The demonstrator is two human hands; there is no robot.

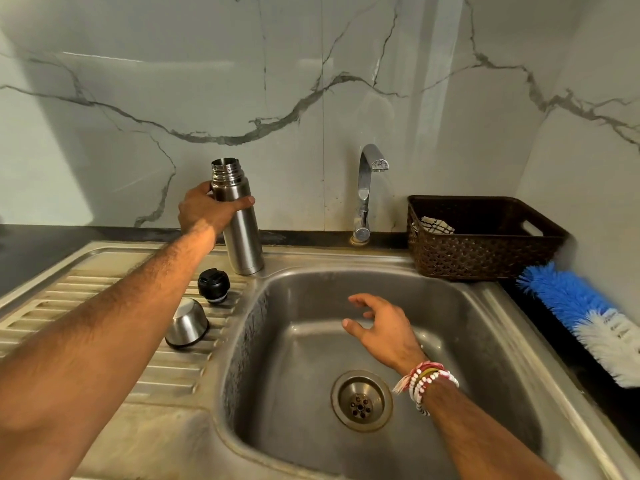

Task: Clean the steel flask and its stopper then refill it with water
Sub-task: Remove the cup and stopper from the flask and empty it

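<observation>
Head view: open flask (239, 216) in left hand (204, 209), right hand (384, 327) apart.

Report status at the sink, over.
Left hand gripping open steel flask upright on the drainboard. Right hand empty, open over the basin. Stopper and cup lid off, beside flask. Nothing blocking the tap.

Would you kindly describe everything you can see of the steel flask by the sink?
The steel flask is a slim cylinder of brushed, shiny metal with a narrower threaded neck. Its mouth is open, with neither stopper nor cap on it. It stands nearly upright, leaning slightly, with its base on the draining board at the back left corner of the sink basin. The left hand wraps around its upper body just below the neck, thumb on the near side. Whether it holds liquid cannot be seen.
</observation>
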